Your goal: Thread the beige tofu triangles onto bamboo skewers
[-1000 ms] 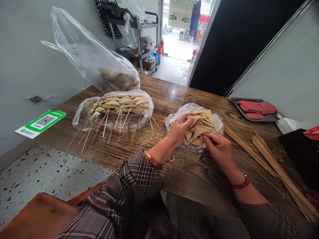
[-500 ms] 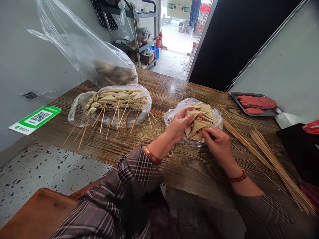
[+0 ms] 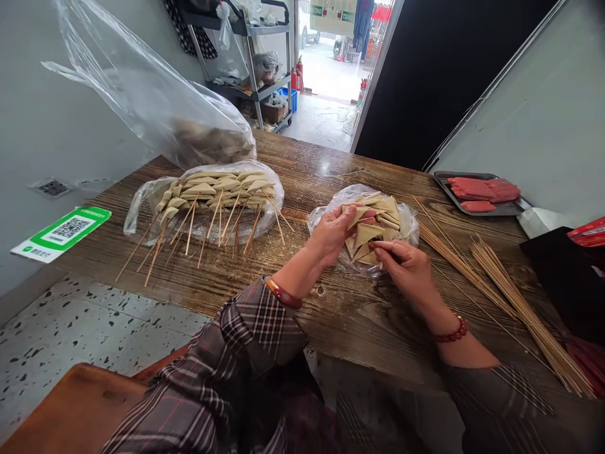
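Beige folded triangular pieces (image 3: 388, 211) lie heaped on a clear plastic bag at the table's centre right. My left hand (image 3: 334, 233) is closed on one or more of these pieces, over the left side of the heap. Just right of it, the fingers of my right hand (image 3: 405, 265) are pinched at the heap's lower edge; what they hold is too small to make out. Farther left, skewered beige pieces (image 3: 222, 185) lie stacked on another plastic bag, their sticks (image 3: 191, 227) pointing toward me.
Bundles of bare sticks (image 3: 524, 302) lie on the wooden table (image 3: 293, 277) at right, below a dark tray (image 3: 496, 209) with red slabs. A large clear bag (image 3: 155, 94) stands at back left. A green-and-white QR card (image 3: 66, 233) is at the left edge. Behind is a shelf cart (image 3: 258, 94).
The whole view has shifted slightly, moving things a little left. My left hand has tilted the piece it holds, and my right fingers have moved slightly left along the heap's lower edge.
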`<state>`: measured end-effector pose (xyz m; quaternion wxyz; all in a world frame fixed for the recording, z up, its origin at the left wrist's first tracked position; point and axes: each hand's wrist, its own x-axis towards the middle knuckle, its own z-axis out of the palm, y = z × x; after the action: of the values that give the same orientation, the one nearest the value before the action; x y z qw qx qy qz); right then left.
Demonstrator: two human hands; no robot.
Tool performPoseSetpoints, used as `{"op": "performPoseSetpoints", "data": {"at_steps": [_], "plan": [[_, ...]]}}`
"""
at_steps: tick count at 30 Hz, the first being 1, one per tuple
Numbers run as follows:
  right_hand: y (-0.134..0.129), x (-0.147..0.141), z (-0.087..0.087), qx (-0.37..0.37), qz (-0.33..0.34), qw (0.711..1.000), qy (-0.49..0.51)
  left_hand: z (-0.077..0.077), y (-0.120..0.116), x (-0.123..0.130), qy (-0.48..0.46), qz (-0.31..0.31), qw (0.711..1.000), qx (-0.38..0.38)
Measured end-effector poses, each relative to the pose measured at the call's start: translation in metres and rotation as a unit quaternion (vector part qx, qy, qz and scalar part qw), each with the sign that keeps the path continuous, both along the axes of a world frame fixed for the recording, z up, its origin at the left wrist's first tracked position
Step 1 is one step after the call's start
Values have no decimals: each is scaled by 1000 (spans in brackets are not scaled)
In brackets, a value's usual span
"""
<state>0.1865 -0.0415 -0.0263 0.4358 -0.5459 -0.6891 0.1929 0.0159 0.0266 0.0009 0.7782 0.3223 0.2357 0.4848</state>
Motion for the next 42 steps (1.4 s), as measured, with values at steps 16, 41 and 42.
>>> {"op": "performPoseSetpoints", "data": {"at_steps": [16, 41, 42], "plan": [[-2, -5, 2, 9, -18, 999, 32, -5, -4, 6, -24, -39, 999, -5], [1, -4, 6, -45, -18, 998, 32, -5, -10, 11, 23, -53, 998, 1], [2, -3, 5, -46, -16, 998, 42, -4, -8, 9, 29, -53, 998, 4]]}}
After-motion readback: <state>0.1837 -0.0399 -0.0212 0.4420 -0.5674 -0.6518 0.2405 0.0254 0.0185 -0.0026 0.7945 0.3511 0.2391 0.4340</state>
